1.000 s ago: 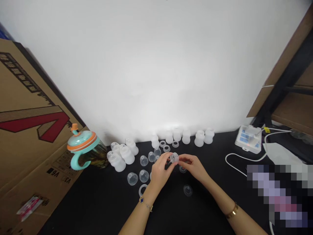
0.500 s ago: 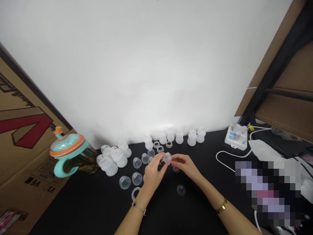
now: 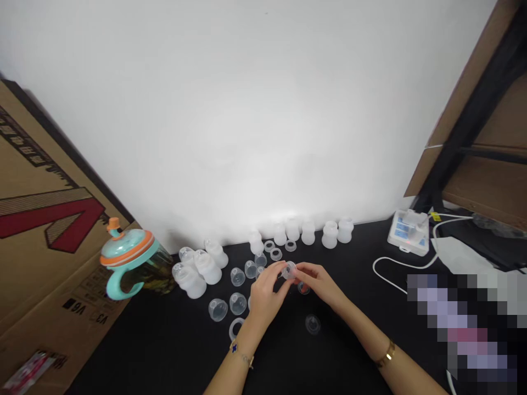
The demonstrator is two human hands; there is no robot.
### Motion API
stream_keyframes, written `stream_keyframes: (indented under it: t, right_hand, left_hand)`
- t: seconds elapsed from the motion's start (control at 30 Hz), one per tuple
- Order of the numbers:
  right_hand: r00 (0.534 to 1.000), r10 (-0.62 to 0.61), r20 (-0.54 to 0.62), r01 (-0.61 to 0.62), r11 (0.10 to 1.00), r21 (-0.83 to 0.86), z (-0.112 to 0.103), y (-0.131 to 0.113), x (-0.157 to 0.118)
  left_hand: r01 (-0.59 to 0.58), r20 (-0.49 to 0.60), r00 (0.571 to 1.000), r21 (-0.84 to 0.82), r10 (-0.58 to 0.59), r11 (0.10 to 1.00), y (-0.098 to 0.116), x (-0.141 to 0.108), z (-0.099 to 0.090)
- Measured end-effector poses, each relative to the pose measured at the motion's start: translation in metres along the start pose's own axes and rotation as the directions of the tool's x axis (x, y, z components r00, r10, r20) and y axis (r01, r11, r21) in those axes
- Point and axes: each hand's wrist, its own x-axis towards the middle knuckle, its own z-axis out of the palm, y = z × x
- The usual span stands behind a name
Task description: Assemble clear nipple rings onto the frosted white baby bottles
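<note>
Between the fingertips of my left hand (image 3: 267, 291) and my right hand (image 3: 319, 282) is a small clear ring-shaped piece (image 3: 289, 270), and both hands pinch it. Clear domed caps (image 3: 237, 303) lie left of my left hand, with a white ring (image 3: 236, 328) partly hidden by my wrist. Several pale rings (image 3: 276, 254) rest behind my hands. A clear nipple-like piece (image 3: 313, 324) lies in front, and another (image 3: 303, 288) sits under my right fingers. White bottles with clear caps (image 3: 208, 267) stand at the left; uncapped white bottles (image 3: 330, 235) line the wall.
A teal and orange lidded jug (image 3: 127, 252) stands at the left beside a printed cardboard box (image 3: 41, 208). At the right are a power strip (image 3: 409, 232) with a white cable (image 3: 389, 260), white plastic bags (image 3: 461, 255) and a blurred-out patch. A white wall rises behind the black table (image 3: 164, 345).
The view has shifted slightly, so everything sits a little further right. My right fingers have closed in on the clear piece, which is tilted differently between my hands.
</note>
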Motion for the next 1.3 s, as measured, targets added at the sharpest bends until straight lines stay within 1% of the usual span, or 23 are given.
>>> stream_keyframes:
  t: [0.13, 0.27, 0.4, 0.6, 0.8, 0.97, 1.1, 1.3]
  right_hand:
    - [1.000, -0.008, -0.005, 0.008, 1.000, 0.027, -0.0016, 0.0019, 0.0004]
    - [1.000, -0.012, -0.020, 0.014, 0.998, 0.056, -0.0026, 0.0007, 0.0007]
    - [1.000, -0.018, -0.012, 0.018, 0.999, 0.051, -0.0024, 0.0012, 0.0004]
    - [1.000, 0.008, -0.023, -0.007, 0.999, 0.049, -0.0022, 0.0006, 0.0009]
    - [0.999, 0.013, -0.042, -0.012, 1.000, 0.026, -0.0026, 0.0001, 0.0013]
    - [0.998, 0.028, -0.052, -0.028, 1.000, 0.010, -0.0037, 0.0054, 0.0031]
    - [0.998, 0.022, -0.064, -0.022, 1.000, 0.009, -0.0040, 0.0043, 0.0035]
    - [0.998, 0.012, -0.058, -0.015, 0.998, -0.054, -0.0051, 0.0051, 0.0032]
  left_hand:
    - [0.001, 0.021, 1.000, 0.015, -0.001, 1.000, 0.0008, 0.0002, -0.0017]
    - [0.025, 0.025, 0.999, 0.028, -0.026, 0.999, 0.0026, 0.0025, -0.0048]
    - [0.044, 0.035, 0.998, 0.037, -0.045, 0.998, 0.0035, 0.0045, -0.0062]
    - [0.039, 0.030, 0.999, 0.043, -0.040, 0.998, 0.0022, 0.0045, -0.0063]
    - [0.052, 0.021, 0.998, 0.039, -0.053, 0.998, -0.0003, 0.0035, -0.0067]
    - [0.073, 0.036, 0.997, 0.016, -0.074, 0.997, 0.0000, 0.0038, -0.0075]
    - [0.080, 0.043, 0.996, 0.006, -0.080, 0.997, 0.0018, 0.0045, -0.0082]
    - [0.101, 0.058, 0.993, 0.001, -0.101, 0.995, 0.0009, 0.0031, -0.0072]
